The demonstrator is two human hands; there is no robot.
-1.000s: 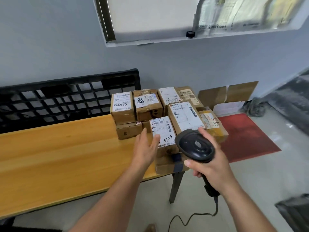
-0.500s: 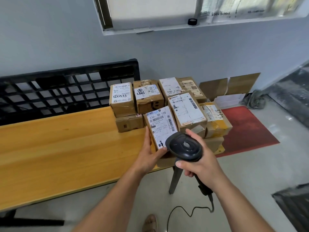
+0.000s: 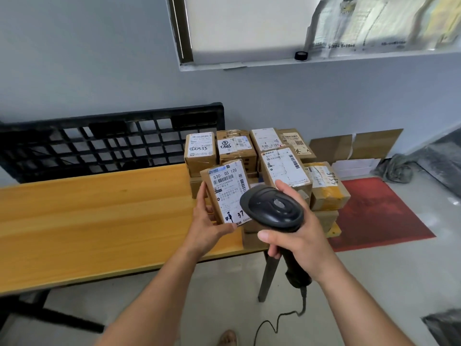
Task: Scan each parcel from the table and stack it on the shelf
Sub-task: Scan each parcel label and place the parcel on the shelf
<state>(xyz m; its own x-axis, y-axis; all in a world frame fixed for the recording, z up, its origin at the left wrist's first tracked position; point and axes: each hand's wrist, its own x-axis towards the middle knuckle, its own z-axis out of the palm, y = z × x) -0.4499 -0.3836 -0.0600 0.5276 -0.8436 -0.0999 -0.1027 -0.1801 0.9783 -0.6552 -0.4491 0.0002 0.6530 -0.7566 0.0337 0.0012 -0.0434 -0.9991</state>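
parcel (image 3: 228, 191) — higher now in left hand (image 3: 209, 222)

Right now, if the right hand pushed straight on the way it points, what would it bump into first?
Probably the parcel held by the left hand; the scanner overlaps its label here, though depth is unclear.

The long yellow wooden desk (image 3: 87, 221) stands on dark legs (image 3: 269, 278). Brown cardboard parcels with white labels (image 3: 284, 166) sit piled in layers at its right end, close together.
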